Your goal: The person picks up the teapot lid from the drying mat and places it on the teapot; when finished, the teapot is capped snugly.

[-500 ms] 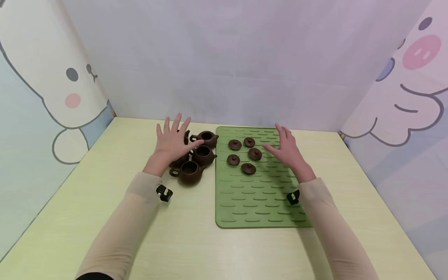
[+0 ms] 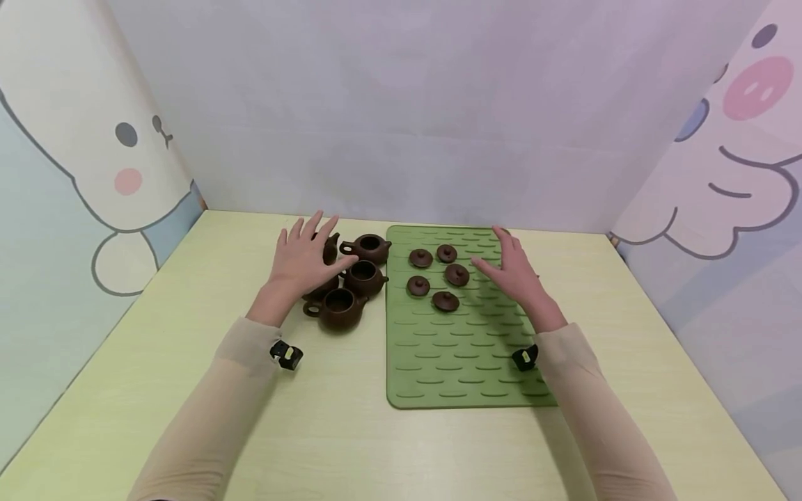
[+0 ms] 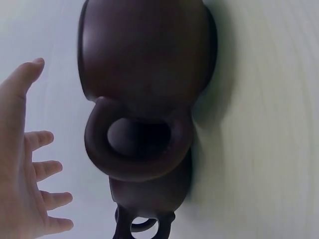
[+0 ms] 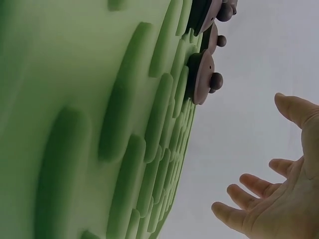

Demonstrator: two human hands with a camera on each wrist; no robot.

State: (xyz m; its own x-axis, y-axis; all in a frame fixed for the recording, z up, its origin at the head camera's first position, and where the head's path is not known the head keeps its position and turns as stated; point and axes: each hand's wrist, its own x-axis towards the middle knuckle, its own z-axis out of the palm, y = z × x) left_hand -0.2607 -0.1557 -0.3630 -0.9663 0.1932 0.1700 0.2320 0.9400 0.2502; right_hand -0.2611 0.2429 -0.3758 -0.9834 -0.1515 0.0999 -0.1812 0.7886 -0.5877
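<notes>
My left hand (image 2: 301,261), fingers spread, hovers over a cluster of several dark brown teapots without lids, partly hiding those at the left. The nearest teapot (image 2: 340,309) has its handle to the left; another teapot (image 2: 365,278) stands just behind it. A teapot's loop handle (image 3: 137,144) fills the middle of the left wrist view, apart from the fingers. Above the mat's right half, my right hand (image 2: 516,275) is held with fingers extended and holds nothing. Several round brown lids lie left of it, the closest lid (image 2: 457,275) near the thumb; one lid (image 4: 203,77) shows its knob.
A green ridged mat (image 2: 438,383) lies on the pale wooden table (image 2: 326,431), right of the teapots. Behind the table hangs a plain light cloth (image 2: 401,125). Cartoon-printed cloths stand along both sides.
My left hand has drawn slightly back and to the left, its fingers a little lower. The right hand has barely moved. Teapots and lids stay in place.
</notes>
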